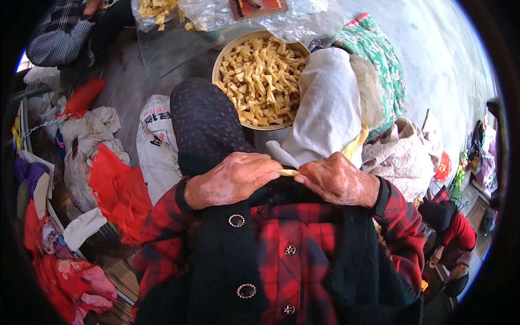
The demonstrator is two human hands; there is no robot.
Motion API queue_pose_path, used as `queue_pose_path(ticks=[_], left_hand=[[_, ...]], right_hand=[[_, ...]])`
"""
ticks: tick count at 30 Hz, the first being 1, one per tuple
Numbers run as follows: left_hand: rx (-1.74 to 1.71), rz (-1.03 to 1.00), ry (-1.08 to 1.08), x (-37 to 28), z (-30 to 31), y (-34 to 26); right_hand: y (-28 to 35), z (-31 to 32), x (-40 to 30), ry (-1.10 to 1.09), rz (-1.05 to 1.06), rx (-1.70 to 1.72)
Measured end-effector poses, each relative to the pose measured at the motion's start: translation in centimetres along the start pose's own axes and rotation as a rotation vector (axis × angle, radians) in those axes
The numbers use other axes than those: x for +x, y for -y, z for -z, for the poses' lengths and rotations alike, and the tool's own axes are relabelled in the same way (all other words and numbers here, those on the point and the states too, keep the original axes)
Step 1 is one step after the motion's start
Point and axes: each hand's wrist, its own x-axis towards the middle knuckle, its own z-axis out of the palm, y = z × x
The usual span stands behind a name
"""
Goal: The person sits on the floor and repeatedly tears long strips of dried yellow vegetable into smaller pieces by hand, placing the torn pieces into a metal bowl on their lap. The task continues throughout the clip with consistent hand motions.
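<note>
Between my two hands, close to my lap, a pale yellow twisted strip (287,172) is stretched level. My left hand (233,178) pinches its one end between thumb and fingers. The other end is pinched by my right hand (341,180), beside which a longer yellow strip (357,142) stands up over the white cloth (331,97) on my knee. Beyond my knees stands a round basin (216,69), heaped with small folded or knotted yellow pieces (264,81). The material of the strips cannot be told for certain.
Past the basin lie clear plastic sheeting (317,20), a red tray-like object (260,7) and a bag of yellow pieces (158,10). Red cloth (122,187) and a printed white sack (156,138) lie at left, a quilted cloth (400,158) at right. Other people sit upper left and lower right.
</note>
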Motion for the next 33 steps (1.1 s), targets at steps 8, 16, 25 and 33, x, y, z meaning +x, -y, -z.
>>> queue_pose_path(ticks=[8, 16, 25, 33], left_hand=[[0.385, 0.151, 0.033, -3.5, 6.6, -3.3], [0.650, 0.192, -0.012, -2.7, 8.2, -6.5], [0.494, 0.136, 0.153, -1.0, 0.6, -5.0], [0.404, 0.387, 0.257, -5.3, 6.4, -6.3]], right_hand=[[-1.2, -2.7, 2.1, -0.036, 0.220, 0.135], [-0.5, -3.6, 4.4, -0.119, 0.225, 0.004], [-1.6, -5.2, 2.1, -0.217, 0.372, -0.184], [-0.7, -4.0, 1.7, -0.331, 0.501, 0.076]])
